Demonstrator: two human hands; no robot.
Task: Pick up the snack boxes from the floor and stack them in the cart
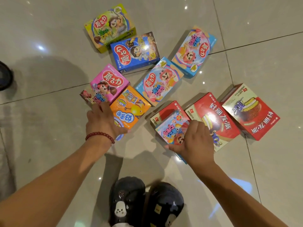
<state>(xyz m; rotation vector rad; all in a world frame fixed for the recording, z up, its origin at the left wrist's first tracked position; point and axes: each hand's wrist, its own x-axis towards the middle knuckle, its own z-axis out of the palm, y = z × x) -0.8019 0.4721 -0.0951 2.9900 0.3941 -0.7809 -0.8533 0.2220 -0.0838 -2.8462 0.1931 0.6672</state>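
A: Head view: snack boxes are seen scattered on the tiled floor (pixel 246 22). A green box (pixel 109 27) is set farthest out, a dark blue box (pixel 134 51) touching it.

B: And nearer in?

A: A pink box (pixel 109 82) is pressed against an orange box (pixel 129 107). Two light blue boxes (pixel 159 81) (pixel 193 51) are laid corner to corner in the middle. Three red boxes (pixel 167 110) (pixel 214 118) (pixel 249 110) are lined up on the right.

B: The hands?

A: The left hand (pixel 101 120), a red bead bracelet (pixel 100 136) worn at its wrist, is laid over the orange box's near edge, thumb hooked around its near corner, fingers (pixel 98 107) spread toward the pink box. The right hand (pixel 195 140) is clamped on a small pastel box (pixel 172 128), thumb at the near edge, fingers curled over the far side. That box is tilted against the leftmost red one.

B: Anything else?

A: Dark slippers (pixel 146 202) are seen at the bottom. No cart is in view.
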